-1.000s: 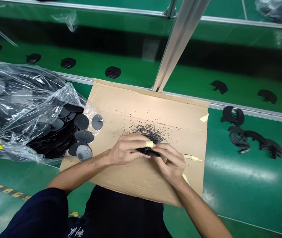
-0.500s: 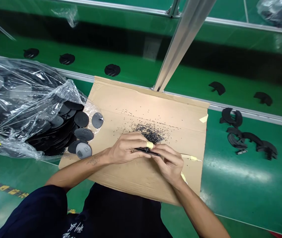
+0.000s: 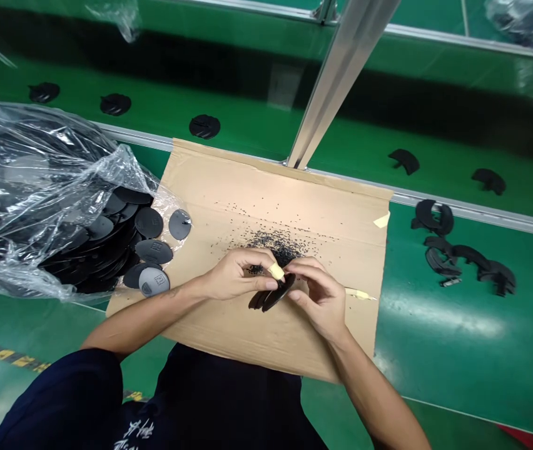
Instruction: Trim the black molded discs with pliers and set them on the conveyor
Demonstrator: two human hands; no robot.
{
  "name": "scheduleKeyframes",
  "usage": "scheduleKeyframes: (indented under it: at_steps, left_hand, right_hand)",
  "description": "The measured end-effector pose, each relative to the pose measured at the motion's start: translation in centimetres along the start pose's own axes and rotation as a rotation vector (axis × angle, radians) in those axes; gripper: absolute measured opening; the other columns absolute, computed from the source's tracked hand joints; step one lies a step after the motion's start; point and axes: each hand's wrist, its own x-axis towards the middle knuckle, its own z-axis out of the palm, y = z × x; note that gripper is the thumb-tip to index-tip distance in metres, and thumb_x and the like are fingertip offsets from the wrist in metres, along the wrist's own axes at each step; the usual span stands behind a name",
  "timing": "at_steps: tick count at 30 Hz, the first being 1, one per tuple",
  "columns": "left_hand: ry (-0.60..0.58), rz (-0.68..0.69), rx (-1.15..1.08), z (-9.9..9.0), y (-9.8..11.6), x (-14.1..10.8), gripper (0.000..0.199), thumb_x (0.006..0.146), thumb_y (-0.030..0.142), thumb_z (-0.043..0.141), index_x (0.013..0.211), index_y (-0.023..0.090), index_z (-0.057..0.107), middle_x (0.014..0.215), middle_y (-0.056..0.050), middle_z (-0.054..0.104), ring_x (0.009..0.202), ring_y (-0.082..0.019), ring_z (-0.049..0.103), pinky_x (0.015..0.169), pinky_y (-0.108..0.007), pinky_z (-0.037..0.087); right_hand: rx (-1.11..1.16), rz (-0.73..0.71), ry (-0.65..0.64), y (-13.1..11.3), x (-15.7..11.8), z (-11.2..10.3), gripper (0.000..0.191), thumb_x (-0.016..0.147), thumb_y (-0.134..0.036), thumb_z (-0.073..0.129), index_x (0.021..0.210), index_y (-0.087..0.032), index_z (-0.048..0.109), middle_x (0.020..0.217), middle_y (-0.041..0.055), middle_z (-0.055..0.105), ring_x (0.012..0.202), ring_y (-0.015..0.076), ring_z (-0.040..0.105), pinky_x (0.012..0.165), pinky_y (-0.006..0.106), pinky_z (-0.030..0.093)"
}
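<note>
Between my two hands is a black plastic disc, tilted on edge, with fin-like pieces on its left side. My left hand pinches it by thumb and index finger; a pale yellow wrap covers that fingertip. My right hand has its bent fingers and thumb about the disc's right edge; its exact contact is partly hidden. Just beyond the hands, a heap of tiny black bits lies scattered over a cardboard sheet. A yellow-handled thin tool lies right of my right hand.
On the left, a clear plastic bag spills many black discs onto the cardboard's edge. Curved black parts lie on the green surface at right. A metal post rises behind the cardboard. More black parts line the back.
The disc has turned from nearly flat to a steep tilt, and its finned side now shows. My right fingers have opened somewhat around its edge. The camera view has shifted slightly.
</note>
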Motion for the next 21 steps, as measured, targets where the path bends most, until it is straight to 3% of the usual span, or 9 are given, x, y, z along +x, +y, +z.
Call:
scheduleKeyframes:
  at_steps: [4,9,13,17,19,21]
  left_hand:
    - [-0.086,-0.027,0.029,-0.4,0.6,0.0,0.017,0.089,0.035,0.075,0.091,0.019,0.078,0.083,-0.006,0.072,0.074,-0.013,0.067,0.068,-0.025,0.055]
    - [-0.208,-0.117,0.120,-1.1,1.4,-0.1,0.015,0.087,0.034,0.076,0.087,0.019,0.078,0.080,-0.004,0.070,0.068,-0.011,0.064,0.064,-0.024,0.052]
    - [-0.096,-0.050,0.144,-0.6,1.1,0.1,0.023,0.091,0.040,0.072,0.089,0.018,0.077,0.082,-0.005,0.071,0.075,-0.013,0.065,0.070,-0.026,0.052]
    - [-0.054,-0.018,0.034,0.6,0.4,0.2,0.050,0.097,0.062,0.052,0.101,0.018,0.076,0.092,-0.009,0.073,0.085,-0.017,0.068,0.075,-0.030,0.055]
    - [-0.048,-0.026,0.000,1.2,0.1,0.1,0.050,0.091,0.064,0.060,0.104,0.018,0.075,0.098,-0.010,0.073,0.089,-0.019,0.069,0.078,-0.031,0.056]
    - [0.013,-0.079,0.027,1.5,-0.1,-0.1,0.042,0.085,0.055,0.074,0.104,0.017,0.074,0.100,-0.009,0.074,0.091,-0.018,0.070,0.081,-0.031,0.057]
  right_hand:
    - [-0.003,-0.023,-0.072,0.0,0.1,-0.4,0.016,0.091,-0.040,0.071,0.089,-0.024,0.075,0.096,0.0063,0.069,0.090,0.0185,0.067,0.084,0.037,0.058]
    - [-0.002,-0.023,-0.155,0.2,0.4,-0.5,0.018,0.091,-0.039,0.072,0.087,-0.022,0.074,0.091,0.0065,0.069,0.085,0.0186,0.067,0.077,0.036,0.058]
    - [-0.136,-0.172,0.048,0.4,-0.2,0.0,0.007,0.090,-0.029,0.073,0.088,-0.023,0.076,0.089,0.0056,0.069,0.082,0.0182,0.067,0.074,0.036,0.059]
    - [-0.336,-0.345,0.275,0.2,-0.9,0.6,0.007,0.086,-0.022,0.075,0.092,-0.025,0.077,0.088,0.0057,0.070,0.077,0.0194,0.068,0.067,0.036,0.059]
    - [-0.412,-0.401,0.252,-0.3,-0.9,0.4,0.011,0.088,-0.020,0.073,0.097,-0.025,0.076,0.091,0.0063,0.070,0.079,0.0198,0.068,0.067,0.036,0.059]
    - [-0.505,-0.408,0.143,-1.1,-0.9,-0.5,0.013,0.090,-0.021,0.071,0.103,-0.025,0.074,0.098,0.0076,0.071,0.087,0.0213,0.069,0.073,0.038,0.060]
